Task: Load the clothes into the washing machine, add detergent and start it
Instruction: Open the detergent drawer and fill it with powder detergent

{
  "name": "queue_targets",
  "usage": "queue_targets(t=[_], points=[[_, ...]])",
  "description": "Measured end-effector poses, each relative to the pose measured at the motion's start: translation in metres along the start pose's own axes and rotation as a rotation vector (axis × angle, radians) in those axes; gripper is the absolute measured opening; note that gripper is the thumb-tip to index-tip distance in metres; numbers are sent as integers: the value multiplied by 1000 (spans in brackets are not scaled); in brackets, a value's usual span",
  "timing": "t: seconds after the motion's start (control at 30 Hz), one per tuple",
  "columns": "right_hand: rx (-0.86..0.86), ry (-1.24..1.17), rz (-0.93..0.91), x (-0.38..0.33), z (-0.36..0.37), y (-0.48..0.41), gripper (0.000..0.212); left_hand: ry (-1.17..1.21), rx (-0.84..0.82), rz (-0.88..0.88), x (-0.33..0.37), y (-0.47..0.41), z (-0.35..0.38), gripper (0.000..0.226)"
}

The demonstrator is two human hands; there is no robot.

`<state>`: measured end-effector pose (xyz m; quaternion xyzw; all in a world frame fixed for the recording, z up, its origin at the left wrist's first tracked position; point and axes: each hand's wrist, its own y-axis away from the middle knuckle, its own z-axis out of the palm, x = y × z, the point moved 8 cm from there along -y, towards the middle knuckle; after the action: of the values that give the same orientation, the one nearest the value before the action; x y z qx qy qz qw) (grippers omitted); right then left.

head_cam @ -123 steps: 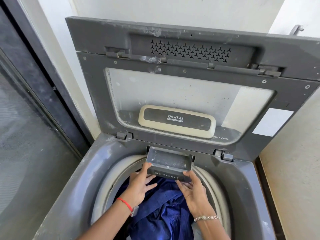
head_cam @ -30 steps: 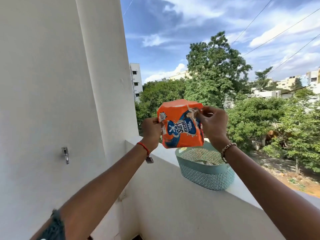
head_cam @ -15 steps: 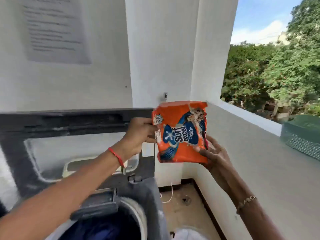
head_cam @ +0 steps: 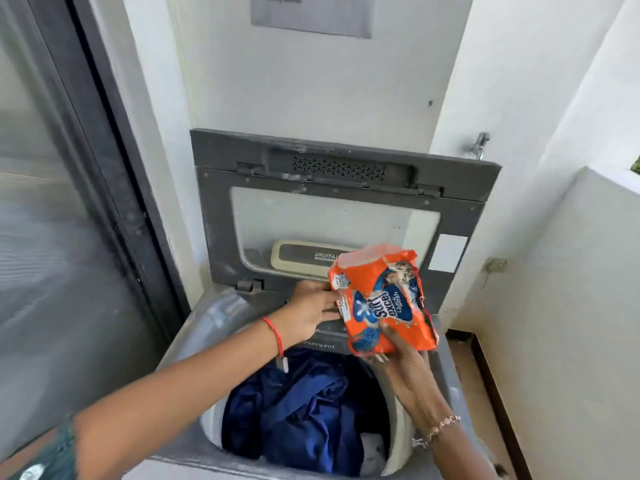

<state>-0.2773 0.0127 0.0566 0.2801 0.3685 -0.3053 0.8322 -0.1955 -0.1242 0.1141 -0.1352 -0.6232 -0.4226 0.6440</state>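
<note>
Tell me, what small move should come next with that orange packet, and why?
Probably tip the detergent packet so its torn-open top pours into the detergent drawer just beneath it. Both the left hand and right hand hold it there, and the blue clothes already sit in the drum.

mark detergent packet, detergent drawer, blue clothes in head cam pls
detergent packet (head_cam: 381,303): head view, on the blue logo on its front.
detergent drawer (head_cam: 329,345): head view, on its labelled front lip.
blue clothes (head_cam: 298,410): head view, on the folds in the drum.
</note>
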Motion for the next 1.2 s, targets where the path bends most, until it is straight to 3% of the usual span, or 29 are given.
queue_targets(t=[0.07,0.13,0.2,0.33,0.6,0.9,1.2], points=[[87,82,-11,2,-12,-8,41,20,69,-36,-11,-7,-19,7],[195,186,-30,0,-23,-14,37,27,156,-74,-18,-13,-41,29],[246,328,-61,-7,-27,-19,33,15,211,-104,-25,-19,-60,38],[221,626,-189,-23,-19,-35,30,42,242,-166,-40,-24,-82,9],[192,1127,-264,-48,19,-54,29,56,234,-227,-62,-25,-98,10],[134,1307,-312,-54,47,-63,35,58,226,-261,-75,-21,-99,15],[145,1291,-265,-54,41,-66,37,47,184,-273,-80,-19,-94,16]])
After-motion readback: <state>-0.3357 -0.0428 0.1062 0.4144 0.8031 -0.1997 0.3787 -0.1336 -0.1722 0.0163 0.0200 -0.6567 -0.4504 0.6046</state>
